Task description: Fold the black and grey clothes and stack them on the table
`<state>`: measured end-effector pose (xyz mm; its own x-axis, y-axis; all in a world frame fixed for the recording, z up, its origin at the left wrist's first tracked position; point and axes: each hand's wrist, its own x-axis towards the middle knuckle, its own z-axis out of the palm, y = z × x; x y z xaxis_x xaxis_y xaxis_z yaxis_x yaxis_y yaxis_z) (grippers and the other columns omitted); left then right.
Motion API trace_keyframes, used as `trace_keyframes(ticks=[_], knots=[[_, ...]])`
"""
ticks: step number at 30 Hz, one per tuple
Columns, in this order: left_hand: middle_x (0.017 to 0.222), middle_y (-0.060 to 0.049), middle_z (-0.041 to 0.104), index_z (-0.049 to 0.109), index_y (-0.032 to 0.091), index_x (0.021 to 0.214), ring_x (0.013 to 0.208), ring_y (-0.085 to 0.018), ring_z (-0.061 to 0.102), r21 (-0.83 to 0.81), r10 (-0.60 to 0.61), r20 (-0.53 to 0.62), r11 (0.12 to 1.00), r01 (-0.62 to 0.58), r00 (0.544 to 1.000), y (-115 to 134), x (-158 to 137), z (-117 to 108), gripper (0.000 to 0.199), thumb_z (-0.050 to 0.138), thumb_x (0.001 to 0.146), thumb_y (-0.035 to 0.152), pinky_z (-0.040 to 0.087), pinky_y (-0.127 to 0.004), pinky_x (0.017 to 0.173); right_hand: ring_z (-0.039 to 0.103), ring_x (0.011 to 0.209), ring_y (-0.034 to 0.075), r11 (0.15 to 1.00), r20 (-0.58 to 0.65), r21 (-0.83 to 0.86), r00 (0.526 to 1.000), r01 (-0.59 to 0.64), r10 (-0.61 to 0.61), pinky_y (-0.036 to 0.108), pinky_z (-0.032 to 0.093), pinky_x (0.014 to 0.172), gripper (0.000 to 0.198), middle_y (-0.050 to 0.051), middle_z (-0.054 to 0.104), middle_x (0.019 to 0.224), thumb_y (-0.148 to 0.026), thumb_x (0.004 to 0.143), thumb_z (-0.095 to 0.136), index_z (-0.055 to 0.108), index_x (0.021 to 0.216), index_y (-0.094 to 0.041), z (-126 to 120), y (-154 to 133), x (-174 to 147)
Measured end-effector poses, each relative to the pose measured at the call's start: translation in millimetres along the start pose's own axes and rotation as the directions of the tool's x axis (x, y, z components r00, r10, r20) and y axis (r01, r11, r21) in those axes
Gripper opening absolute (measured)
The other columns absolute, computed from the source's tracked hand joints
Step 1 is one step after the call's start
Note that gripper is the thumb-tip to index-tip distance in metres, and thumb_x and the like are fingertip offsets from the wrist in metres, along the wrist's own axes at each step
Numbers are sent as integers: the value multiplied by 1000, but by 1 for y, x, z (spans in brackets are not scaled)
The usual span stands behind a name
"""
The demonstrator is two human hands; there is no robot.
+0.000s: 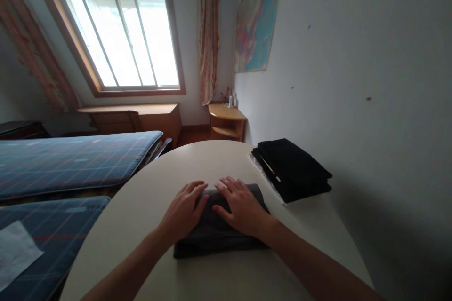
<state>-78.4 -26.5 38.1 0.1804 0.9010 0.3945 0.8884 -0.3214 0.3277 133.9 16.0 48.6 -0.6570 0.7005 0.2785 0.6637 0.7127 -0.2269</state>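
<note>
Cloth of dark grey colour (pixel 221 233) lies on the round, pale table (pixel 137 211), in front of the person, and it is already brought into a compact, nearly four-sided bundle. Both hands are upon it, with the palms turned down. The left hand (pixel 185 209) is at its left side, the fingers reaching toward the far edge and the thumb set apart from them. The right hand (pixel 242 207) lies over the middle and right part, the fingers a little spread and the thumb pointing inward. Neither hand is closed around anything; how strongly they press, I cannot tell from where I stand.

As I judge it, the folding is mostly done, because the outline is small and no loose part hangs out. What is left is perhaps only to make the top flat and the edges even, though the hands cover much of the surface, so I cannot be sure.

Beyond it to the right, near the wall (pixel 353 150), a stack of black folded pieces (pixel 293 164) rests on the same table. The grey bundle is apart from this stack, not yet placed with it, if that is indeed its place.
</note>
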Motion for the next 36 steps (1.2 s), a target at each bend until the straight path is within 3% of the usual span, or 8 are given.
trace_keyframes(ticks=[2, 6, 11, 16, 20, 25, 31, 36], knots=[[152, -11, 48, 50, 20, 144, 141, -28, 43, 92, -38, 63, 995, 32, 997, 3, 6, 20, 49, 44, 99, 38, 35, -48, 116, 26, 148, 32, 1000, 61, 8, 998, -24, 23, 53, 15, 121, 71, 13, 35, 160, -63, 96, 43, 38, 153, -21, 16, 3, 1], [159, -7, 38, 44, 26, 150, 149, -32, 28, 224, -118, 168, 971, 79, 979, -4, -2, 47, 55, 42, 100, 46, 22, -55, 120, 17, 151, 34, 996, 149, 28, 986, -86, 81, 54, 10, 122, 78, 7, 29, 163, -72, 93, 37, 33, 156, -26, 33, 11, -10], [163, -10, 29, 41, 27, 152, 150, -38, 22, 245, -220, 137, 952, 182, 966, -12, -10, 51, 62, 42, 98, 56, 20, -62, 117, 9, 153, 34, 977, 129, -17, 968, -214, 214, 53, 9, 122, 86, 10, 22, 165, -78, 89, 38, 30, 157, -25, 31, 19, -22], [161, -12, 33, 40, 26, 153, 149, -38, 23, 245, -116, 93, 965, 90, 989, -12, -13, 51, 67, 45, 96, 60, 16, -59, 119, 6, 153, 36, 959, 94, -32, 954, -283, 285, 54, 9, 122, 85, 10, 25, 164, -79, 90, 34, 33, 156, -26, 34, 20, -25], [153, -11, 46, 45, 25, 150, 141, -34, 39, 215, -108, 121, 973, 80, 987, -11, -9, 46, 62, 42, 97, 58, 22, -54, 119, 17, 151, 34, 967, 64, -8, 965, -255, 255, 52, 13, 121, 79, 10, 36, 160, -74, 92, 37, 38, 154, -25, 31, 20, -25], [139, -13, 59, 57, 15, 138, 127, -30, 52, 190, -304, 79, 939, 285, 949, -22, 0, 32, 49, 41, 99, 41, 38, -43, 109, 45, 134, 28, 960, -11, -15, 961, -278, 278, 46, 25, 115, 60, 11, 58, 141, -60, 102, 31, 57, 139, -21, 20, 34, -19], [125, -13, 68, 62, 14, 128, 121, -30, 55, 140, -437, 96, 895, 423, 894, -51, -3, 22, 46, 44, 95, 39, 38, -44, 107, 55, 121, 23, 937, -40, -130, 945, -326, 323, 40, 29, 108, 43, 11, 66, 128, -40, 105, 34, 65, 128, -21, 9, 51, -16], [112, -11, 72, 51, 11, 139, 110, -27, 64, -57, -436, 207, 888, 455, 876, -55, -8, 15, 62, 44, 91, 50, 45, -36, 97, 66, 102, 28, 869, 42, -258, 894, -422, 447, 43, 37, 94, 56, 17, 74, 102, -41, 105, 27, 76, 97, -16, -16, 46, -30]])
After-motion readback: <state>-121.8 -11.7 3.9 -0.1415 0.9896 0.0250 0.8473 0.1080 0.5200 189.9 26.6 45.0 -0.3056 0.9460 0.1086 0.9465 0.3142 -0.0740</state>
